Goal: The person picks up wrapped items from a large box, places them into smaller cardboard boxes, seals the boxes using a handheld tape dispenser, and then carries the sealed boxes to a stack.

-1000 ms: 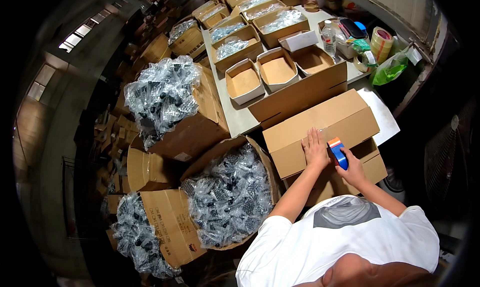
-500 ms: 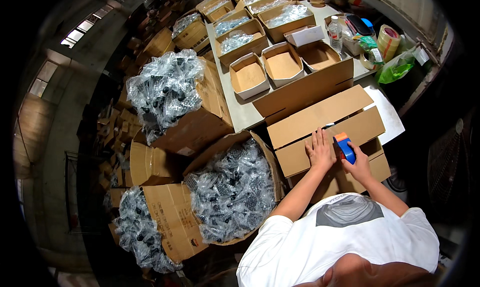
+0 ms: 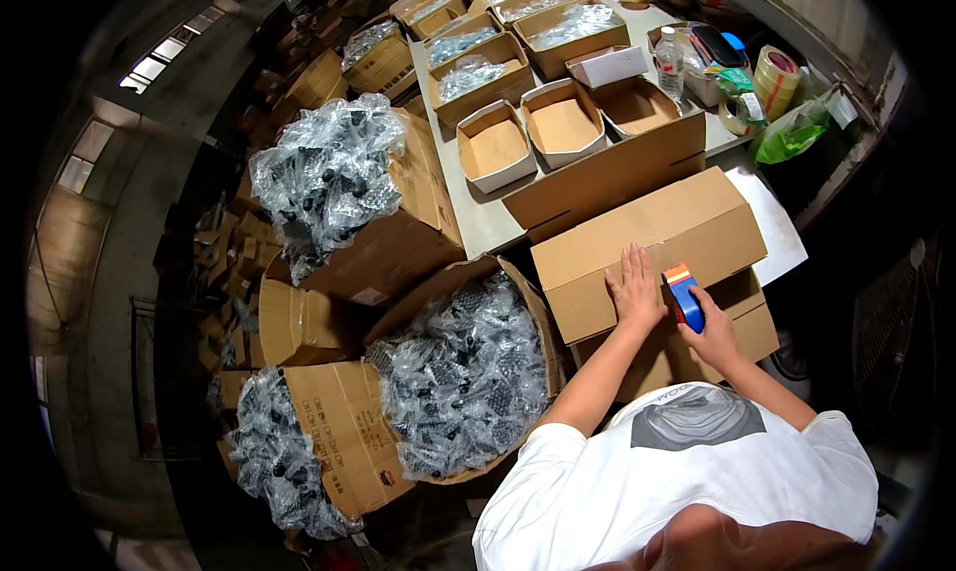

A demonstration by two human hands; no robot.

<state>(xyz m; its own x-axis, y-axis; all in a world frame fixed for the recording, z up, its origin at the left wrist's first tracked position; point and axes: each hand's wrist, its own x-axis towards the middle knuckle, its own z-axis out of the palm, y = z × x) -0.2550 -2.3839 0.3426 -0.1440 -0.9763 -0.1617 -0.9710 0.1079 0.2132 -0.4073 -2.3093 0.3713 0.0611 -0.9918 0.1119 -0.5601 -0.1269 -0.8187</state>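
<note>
A brown cardboard carton (image 3: 712, 213) lies in front of me, its two long top flaps brought together along the middle. My left hand (image 3: 637, 297) rests flat on the near flap, fingers stretched toward the seam. Beside it, my right hand (image 3: 713, 334) grips a blue tape dispenser (image 3: 685, 300) with an orange front end, held at the near flap. A strip of clear tape seems to cross the seam just ahead of the dispenser. My right palm and fingers partly cover the dispenser's handle. Below the near flap, more cardboard panels (image 3: 752, 332) stick out.
An open carton (image 3: 543, 322) of bubble-wrapped dark parts stands at my left, with another heaped carton (image 3: 433, 193) behind it. White-edged trays (image 3: 493, 148) sit on the table beyond a raised cardboard panel (image 3: 617, 178). A water bottle (image 3: 669, 65) and tape rolls (image 3: 775, 81) stand far right.
The gap between the carton's flaps has closed, and the near flap lies against the far one. My left hand has shifted slightly toward me; the dispenser has moved slightly left.
</note>
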